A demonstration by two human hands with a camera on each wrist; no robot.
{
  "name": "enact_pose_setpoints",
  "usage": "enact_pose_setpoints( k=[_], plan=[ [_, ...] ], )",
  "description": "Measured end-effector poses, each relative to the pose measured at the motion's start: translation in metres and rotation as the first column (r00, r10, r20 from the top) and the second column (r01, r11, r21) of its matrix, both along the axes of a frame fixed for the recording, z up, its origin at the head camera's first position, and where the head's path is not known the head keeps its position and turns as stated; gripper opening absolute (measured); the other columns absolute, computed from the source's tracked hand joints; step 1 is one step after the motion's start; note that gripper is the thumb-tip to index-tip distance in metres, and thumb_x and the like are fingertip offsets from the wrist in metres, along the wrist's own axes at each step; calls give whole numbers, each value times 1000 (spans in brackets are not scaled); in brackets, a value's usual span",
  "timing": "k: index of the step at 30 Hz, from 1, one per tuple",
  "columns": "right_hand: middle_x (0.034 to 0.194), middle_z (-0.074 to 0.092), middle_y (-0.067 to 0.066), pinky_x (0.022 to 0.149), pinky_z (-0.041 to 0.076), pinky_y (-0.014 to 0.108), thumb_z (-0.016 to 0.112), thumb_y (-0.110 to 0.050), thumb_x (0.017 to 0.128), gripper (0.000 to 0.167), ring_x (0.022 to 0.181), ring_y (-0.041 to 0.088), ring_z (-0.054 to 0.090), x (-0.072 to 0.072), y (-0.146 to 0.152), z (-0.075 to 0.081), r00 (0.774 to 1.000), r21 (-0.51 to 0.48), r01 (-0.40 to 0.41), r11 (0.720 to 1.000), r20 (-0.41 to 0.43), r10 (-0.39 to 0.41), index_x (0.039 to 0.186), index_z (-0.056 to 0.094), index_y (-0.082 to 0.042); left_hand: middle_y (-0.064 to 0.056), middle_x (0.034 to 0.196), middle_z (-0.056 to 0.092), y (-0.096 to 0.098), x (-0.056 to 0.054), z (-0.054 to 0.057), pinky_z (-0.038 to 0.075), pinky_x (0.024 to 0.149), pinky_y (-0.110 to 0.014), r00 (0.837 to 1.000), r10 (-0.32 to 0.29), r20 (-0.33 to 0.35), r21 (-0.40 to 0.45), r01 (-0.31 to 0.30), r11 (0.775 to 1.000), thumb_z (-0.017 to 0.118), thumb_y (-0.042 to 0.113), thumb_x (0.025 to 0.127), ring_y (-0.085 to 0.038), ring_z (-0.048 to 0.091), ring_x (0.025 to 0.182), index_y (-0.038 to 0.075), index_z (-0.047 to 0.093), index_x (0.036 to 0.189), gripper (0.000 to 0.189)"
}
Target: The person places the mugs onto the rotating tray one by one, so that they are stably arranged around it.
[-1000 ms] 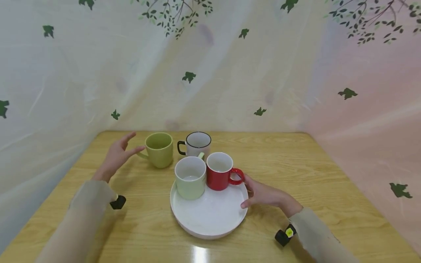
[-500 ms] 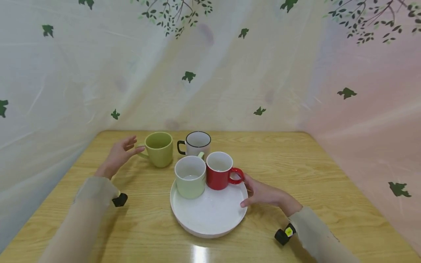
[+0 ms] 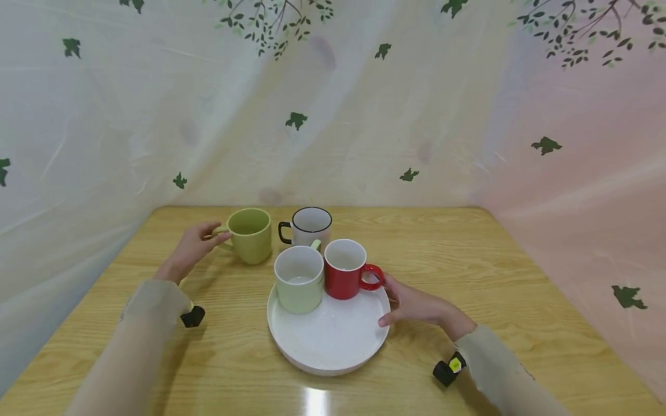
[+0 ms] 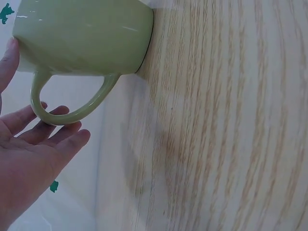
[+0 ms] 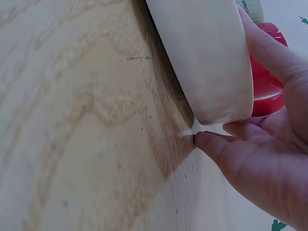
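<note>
An olive-green mug [image 3: 251, 242] stands on the table at the back left, its handle [image 4: 79, 115] pointing left. My left hand [image 3: 191, 249] reaches that handle; in the left wrist view the fingers lie loosely behind and against it, while the thumb is apart from it, near the mug's body. On a round white tray [image 3: 333, 341] stand a pale green mug [image 3: 299, 292] and a red mug [image 3: 340, 283]. My right hand [image 3: 418, 303] holds the tray's right edge, thumb at the rim and fingers low along the outer wall.
Behind the tray stands a white mug with a black rim [image 3: 312, 231], its black handle to the left. The wooden table [image 3: 489, 289] ends at a hanging cloth [image 3: 354, 144] printed with leaves. The red mug's handle sits close to my right fingers.
My left hand has moved slightly right, and its fingers have come down from above to the olive-green mug's handle. The right hand, tray and mugs stay in place.
</note>
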State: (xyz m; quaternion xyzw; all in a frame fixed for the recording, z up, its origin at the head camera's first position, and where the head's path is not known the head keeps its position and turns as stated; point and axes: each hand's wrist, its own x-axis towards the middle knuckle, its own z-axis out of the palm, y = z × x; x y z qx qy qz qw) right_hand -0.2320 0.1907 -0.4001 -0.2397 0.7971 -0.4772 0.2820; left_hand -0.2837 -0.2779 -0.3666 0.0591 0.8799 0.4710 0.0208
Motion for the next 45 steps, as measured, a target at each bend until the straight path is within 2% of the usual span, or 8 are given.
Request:
enact_pose_setpoints(
  k=[5,8,13,16,18,21,30,45],
  plan=[
    [160,17,16,117,24,60,78,-16,81,104,147,44,16,-1,0,-2,1000,0,-6,1000,3,6,154,5,-11,-32,145,40,-1,1,-6,35,112,-59,1000,-5,-5,47,5,999,56,32,99,-49,35,137,-8,37,141,61],
    [160,16,19,117,24,61,78,-15,81,104,147,45,17,-2,1,-3,1000,-3,-12,1000,0,12,154,4,-9,-31,138,46,-2,3,-9,43,106,-48,1000,3,-21,56,-2,998,57,27,98,-42,45,130,-9,41,136,55],
    [160,17,18,117,25,60,78,-16,81,104,147,45,17,-1,1,-3,1000,3,-2,1000,4,2,154,4,-10,-18,121,61,-9,7,-16,50,87,-18,998,6,-55,80,-1,997,57,20,99,-5,58,103,-10,46,127,43],
    [160,17,17,117,25,60,79,-16,80,105,147,44,17,-1,0,-3,1000,5,7,1000,11,-7,154,5,-11,2,107,66,-12,10,-19,52,83,-15,998,-3,-60,156,12,988,55,17,99,5,58,90,-11,45,124,38],
    [161,17,17,117,25,60,78,-15,81,105,147,44,17,-1,0,-3,1000,2,5,1000,11,-5,155,4,-11,14,100,65,-13,11,-21,53,83,-15,998,-10,-57,202,22,979,53,18,100,5,59,89,-11,45,123,38],
    [161,15,18,117,24,60,78,-15,81,105,147,44,17,-1,1,-2,1000,-3,0,1000,8,0,155,3,-10,20,98,65,-14,11,-22,54,84,-15,999,-17,-45,211,26,977,53,22,100,2,60,92,-10,45,126,42],
    [161,15,16,118,22,60,78,-15,81,105,148,43,15,-1,0,-2,1000,1,11,1000,18,-11,155,4,-12,24,97,67,-13,12,-28,52,82,-15,998,25,-55,181,-15,983,53,25,101,0,58,91,-11,53,128,46],
    [161,13,19,118,21,60,76,-13,83,104,147,44,17,-2,2,-4,999,-43,-33,999,21,34,155,1,-9,35,87,62,3,16,-26,44,84,-9,983,171,-60,255,-151,955,53,34,100,9,57,91,-7,57,122,47]
  ],
)
